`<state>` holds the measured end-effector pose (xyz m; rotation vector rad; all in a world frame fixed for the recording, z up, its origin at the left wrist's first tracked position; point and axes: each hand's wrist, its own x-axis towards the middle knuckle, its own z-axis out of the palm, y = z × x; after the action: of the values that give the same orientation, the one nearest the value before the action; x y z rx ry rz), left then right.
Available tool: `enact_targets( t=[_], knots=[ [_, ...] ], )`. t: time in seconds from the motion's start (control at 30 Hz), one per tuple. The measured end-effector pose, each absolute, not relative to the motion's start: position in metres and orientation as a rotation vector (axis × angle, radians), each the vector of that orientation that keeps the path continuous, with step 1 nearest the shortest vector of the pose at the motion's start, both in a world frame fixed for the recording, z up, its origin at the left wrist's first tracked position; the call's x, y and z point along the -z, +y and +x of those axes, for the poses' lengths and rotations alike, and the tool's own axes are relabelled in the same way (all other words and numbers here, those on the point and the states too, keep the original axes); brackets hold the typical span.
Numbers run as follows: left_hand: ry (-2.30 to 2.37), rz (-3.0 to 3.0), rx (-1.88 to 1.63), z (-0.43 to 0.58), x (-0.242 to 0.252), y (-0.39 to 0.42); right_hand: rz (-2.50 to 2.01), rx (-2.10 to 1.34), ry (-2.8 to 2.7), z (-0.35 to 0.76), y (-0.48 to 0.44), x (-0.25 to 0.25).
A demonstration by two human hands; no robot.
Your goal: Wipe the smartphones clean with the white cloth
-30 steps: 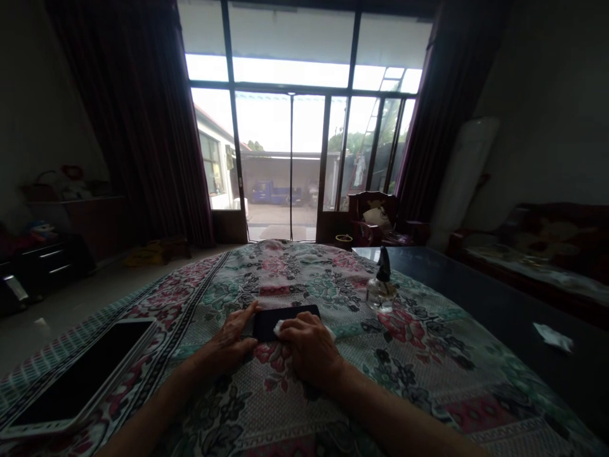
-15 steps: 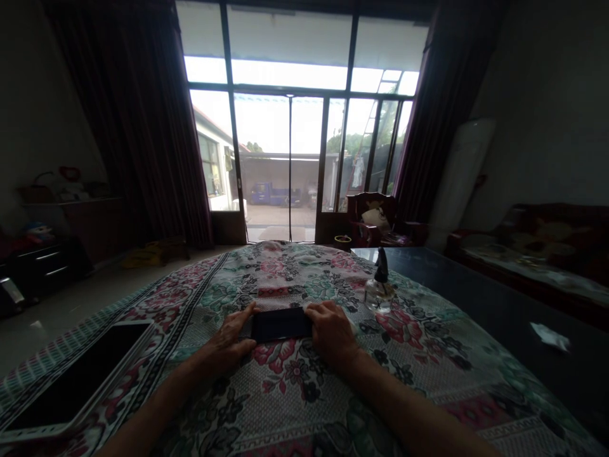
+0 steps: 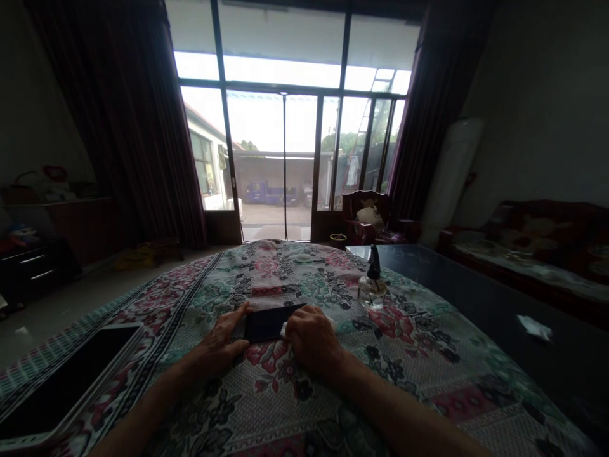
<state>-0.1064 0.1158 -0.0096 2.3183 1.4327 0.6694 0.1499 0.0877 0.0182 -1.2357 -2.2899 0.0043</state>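
A dark smartphone [image 3: 265, 324] lies flat, screen up, on the floral cloth [image 3: 285, 266]. My left hand [image 3: 224, 335] grips its left end, fingers at the far corner and thumb at the near one. Over the phone's right part, my right hand [image 3: 311, 337] is closed on a wad of white tissue [image 3: 284, 330] pressed to the screen; most of the wad and the phone's right end are hidden under the fingers. Beyond the right hand stands a small clear spray bottle [image 3: 371, 293] with a black top.
At the left lies a larger white-framed device with a dark screen [image 3: 61, 381], perhaps a tablet. A crumpled white tissue [image 3: 535, 328] rests on the dark tabletop [image 3: 442, 285] to the right. Past the cloth are a wooden armchair [image 3: 366, 216] and glass doors [image 3: 266, 165].
My right hand has slid left from the phone's right edge onto its screen, and white tissue now shows under its fingers. My left hand keeps its hold. The view has turned slightly right.
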Motion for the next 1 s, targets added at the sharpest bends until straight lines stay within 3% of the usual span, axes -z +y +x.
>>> enact_targets(
  t=[0.17, 0.57, 1.0],
  knots=[
    [1.414, 2.287, -0.662, -0.107, 0.005, 0.114, -1.389, 0.003, -2.105, 0.163, 0.104, -0.013],
    [1.447, 2.295, -0.671, -0.105, 0.005, 0.114, -1.318, -0.068, -2.267, 0.154, 0.105, -0.019],
    [1.432, 2.272, -0.643, -0.106, 0.002, 0.114, -1.476, 0.098, -2.337, 0.159, 0.118, -0.021]
  ],
)
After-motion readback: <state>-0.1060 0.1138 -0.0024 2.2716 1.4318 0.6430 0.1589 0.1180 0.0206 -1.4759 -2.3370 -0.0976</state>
